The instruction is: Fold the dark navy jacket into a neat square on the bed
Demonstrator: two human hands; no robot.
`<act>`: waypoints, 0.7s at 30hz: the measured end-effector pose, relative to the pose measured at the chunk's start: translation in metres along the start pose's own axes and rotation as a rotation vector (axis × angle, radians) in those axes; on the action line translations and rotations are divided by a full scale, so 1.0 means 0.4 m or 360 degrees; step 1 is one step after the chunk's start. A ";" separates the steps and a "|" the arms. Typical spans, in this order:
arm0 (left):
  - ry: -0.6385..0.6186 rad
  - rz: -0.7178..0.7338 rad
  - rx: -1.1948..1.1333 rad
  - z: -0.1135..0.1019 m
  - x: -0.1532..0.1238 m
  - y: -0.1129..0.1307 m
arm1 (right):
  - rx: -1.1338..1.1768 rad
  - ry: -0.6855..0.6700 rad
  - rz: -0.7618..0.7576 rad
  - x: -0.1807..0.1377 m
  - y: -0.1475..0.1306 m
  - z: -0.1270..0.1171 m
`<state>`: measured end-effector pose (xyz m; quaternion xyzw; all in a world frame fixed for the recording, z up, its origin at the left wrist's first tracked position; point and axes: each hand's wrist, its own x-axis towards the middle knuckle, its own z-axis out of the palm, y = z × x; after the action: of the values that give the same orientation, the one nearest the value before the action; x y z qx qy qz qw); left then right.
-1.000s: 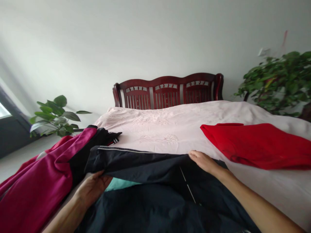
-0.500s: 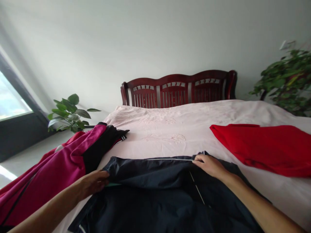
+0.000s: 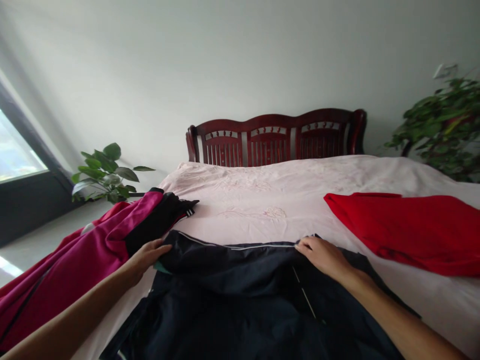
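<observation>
A dark navy jacket [image 3: 240, 300] with thin white piping is spread over the near part of the bed. My left hand [image 3: 152, 254] pinches its far left corner, where a bit of green lining shows. At the far edge, on the right, my right hand [image 3: 318, 252] grips the fabric beside the white piping. The edge between both hands is drawn out nearly straight, sagging slightly in the middle. The garment's nearest part runs out of view at the bottom.
Magenta and black clothes [image 3: 101, 250] lie in a pile along the bed's left side. Folded red clothing [image 3: 412, 230] rests at right on the pink bedsheet [image 3: 240, 210]. Behind stands a dark wooden headboard [image 3: 268, 137]. Leafy plants [image 3: 105, 170] flank the bed.
My left hand has moved up and away from me, lifting the jacket's left corner, so more white piping shows along the far edge. My right hand has barely moved.
</observation>
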<state>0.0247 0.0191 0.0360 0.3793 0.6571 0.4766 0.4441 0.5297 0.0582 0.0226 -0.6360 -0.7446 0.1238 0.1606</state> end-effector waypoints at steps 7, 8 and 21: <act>0.0120 0.0169 0.0575 0.032 0.044 -0.061 | 0.0080 0.0269 -0.0115 0.044 0.047 0.079; 0.0152 0.0152 0.0649 0.034 0.047 -0.076 | 0.0075 0.0246 -0.0133 0.045 0.052 0.085; -0.0171 0.1095 0.1849 0.164 -0.021 -0.046 | -0.0182 0.0025 -0.1089 -0.131 -0.251 0.029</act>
<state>0.0879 0.0255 0.0101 0.7672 0.6254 0.1407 0.0231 0.4413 -0.0093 0.0465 -0.3583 -0.9192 0.0159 0.1625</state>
